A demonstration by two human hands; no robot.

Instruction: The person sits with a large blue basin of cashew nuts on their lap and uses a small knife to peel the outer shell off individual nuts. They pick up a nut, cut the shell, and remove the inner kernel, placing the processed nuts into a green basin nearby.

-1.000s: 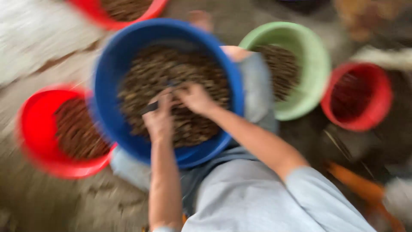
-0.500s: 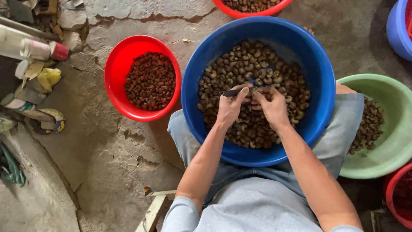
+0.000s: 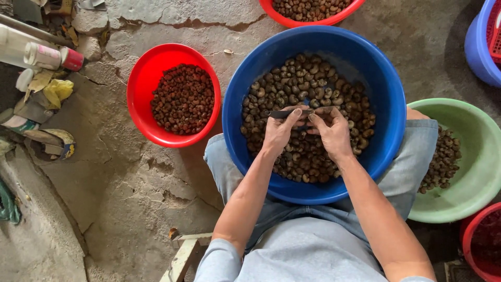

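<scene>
A big blue basin (image 3: 389, 120) rests on my lap, filled with several brown-grey nuts (image 3: 292, 89). Both hands meet over its middle. My left hand (image 3: 279, 133) grips a small dark knife (image 3: 279, 113) whose blade points left. My right hand (image 3: 331, 130) pinches a nut against the knife, fingertips touching the left hand's. The nut itself is mostly hidden by the fingers.
A red bowl (image 3: 141, 104) of reddish-brown kernels sits left on the cracked concrete floor. A green bowl (image 3: 469, 193) of nuts is at right, another red bowl (image 3: 313, 21) at top, a blue tub (image 3: 480, 47) top right, clutter and bottles (image 3: 47, 57) at far left.
The view has swung from a blurred tilt to a steady look straight down. Both hands stay together over the blue basin with the knife.
</scene>
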